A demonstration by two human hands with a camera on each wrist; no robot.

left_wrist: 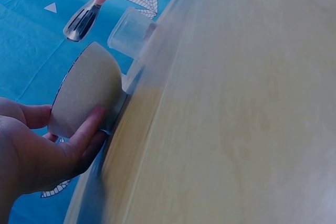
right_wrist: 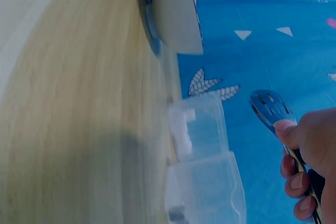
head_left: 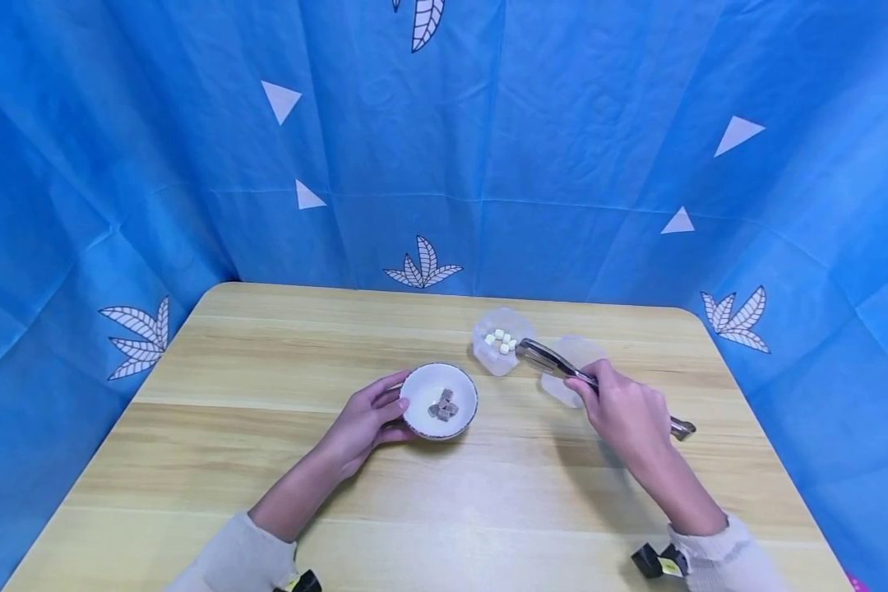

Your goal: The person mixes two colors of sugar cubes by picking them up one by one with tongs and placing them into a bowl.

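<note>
In the head view, my left hand (head_left: 370,419) holds a white bowl (head_left: 418,386) with a dark-speckled rim, thumb at the rim and fingers spread against its outer side. Several small brown cubes (head_left: 444,406) lie in the bowl. My right hand (head_left: 629,411) grips a pair of metal tongs (head_left: 551,359) by the handle, thumb on top. The tongs' slotted head (right_wrist: 272,107) points left, with nothing seen between its ends. In the head view it overlaps the edge of a clear plastic container (head_left: 505,316) with several whitish cubes (head_left: 499,340).
A second clear plastic container (head_left: 562,393) stands to the right of the first, partly hidden by the tongs and hand. Everything is on a light wooden table (head_left: 229,460). A blue curtain (head_left: 562,148) with leaf and triangle prints hangs behind and at both sides.
</note>
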